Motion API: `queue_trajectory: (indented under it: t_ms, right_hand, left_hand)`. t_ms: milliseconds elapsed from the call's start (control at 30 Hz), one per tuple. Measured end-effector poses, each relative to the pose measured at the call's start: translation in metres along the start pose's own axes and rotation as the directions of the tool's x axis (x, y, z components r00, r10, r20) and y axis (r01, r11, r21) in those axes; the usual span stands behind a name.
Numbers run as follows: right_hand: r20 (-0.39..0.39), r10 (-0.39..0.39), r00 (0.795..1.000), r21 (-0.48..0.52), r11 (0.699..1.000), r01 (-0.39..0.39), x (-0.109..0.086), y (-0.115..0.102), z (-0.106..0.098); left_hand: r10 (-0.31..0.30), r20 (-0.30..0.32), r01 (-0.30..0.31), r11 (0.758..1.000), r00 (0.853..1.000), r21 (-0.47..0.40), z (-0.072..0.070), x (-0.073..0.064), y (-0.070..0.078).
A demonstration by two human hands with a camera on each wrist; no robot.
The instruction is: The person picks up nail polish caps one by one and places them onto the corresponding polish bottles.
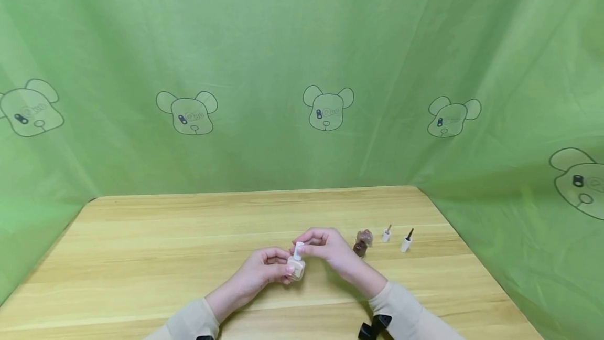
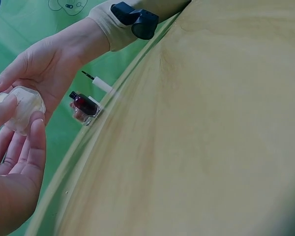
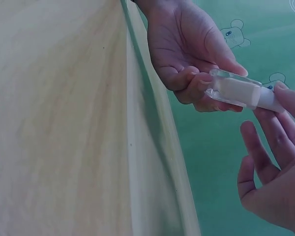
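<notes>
A clear glass nail polish bottle (image 1: 296,269) with pale cream polish is held above the table between both hands. My left hand (image 1: 265,267) grips its glass body, thumb on the front face. The fingers of my right hand (image 1: 330,251) pinch the white cap (image 1: 299,250), which sits at the neck of the bottle. In the right wrist view the bottle (image 3: 233,90) lies sideways, with the left hand (image 3: 189,49) around its base and the right hand (image 3: 280,167) at the cap. The left wrist view shows the left thumb across the glass.
Right of the hands stand a dark red-brown polish bottle (image 1: 360,248) without a cap and a pinkish-brown one (image 1: 365,236) behind it. Two white brush caps (image 1: 386,235) stand farther right, brushes pointing up. Green curtains (image 1: 264,67) surround the wooden table (image 1: 165,245).
</notes>
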State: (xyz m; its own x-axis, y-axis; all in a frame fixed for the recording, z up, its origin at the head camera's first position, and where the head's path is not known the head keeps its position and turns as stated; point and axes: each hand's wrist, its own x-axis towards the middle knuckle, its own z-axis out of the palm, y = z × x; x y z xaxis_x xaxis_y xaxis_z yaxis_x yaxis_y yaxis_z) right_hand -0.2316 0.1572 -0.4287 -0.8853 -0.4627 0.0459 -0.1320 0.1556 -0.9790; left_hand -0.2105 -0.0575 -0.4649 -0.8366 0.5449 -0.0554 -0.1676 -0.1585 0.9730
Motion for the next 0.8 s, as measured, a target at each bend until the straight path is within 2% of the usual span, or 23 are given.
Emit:
queue_trajectory:
  t_ms: [200, 433, 600, 700, 800]
  right_hand:
    - [-0.038, -0.022, 0.999, -0.047, 0.999, 0.020, 0.000, -0.001, 0.002]
    - [-0.022, -0.033, 0.999, -0.074, 0.997, 0.032, -0.002, -0.001, 0.006]
    - [0.074, -0.002, 0.997, -0.032, 0.999, 0.004, -0.002, -0.001, 0.000]
    - [0.156, -0.008, 0.988, -0.005, 1.000, 0.009, -0.001, -0.001, -0.005]
    - [0.198, -0.020, 0.980, -0.017, 1.000, 0.023, -0.001, -0.001, -0.008]
  left_hand:
    - [-0.011, 0.017, 0.011, 0.999, 1.000, 0.036, 0.003, -0.001, 0.001]
    - [-0.024, 0.017, 0.023, 0.999, 1.000, 0.026, 0.005, -0.003, 0.000]
    - [-0.008, 0.001, 0.008, 1.000, 1.000, 0.014, 0.002, -0.002, -0.002]
    - [-0.011, -0.003, 0.011, 1.000, 1.000, 0.004, 0.000, 0.000, -0.002]
    - [-0.016, -0.008, 0.016, 1.000, 1.000, -0.002, 0.000, 0.001, -0.002]
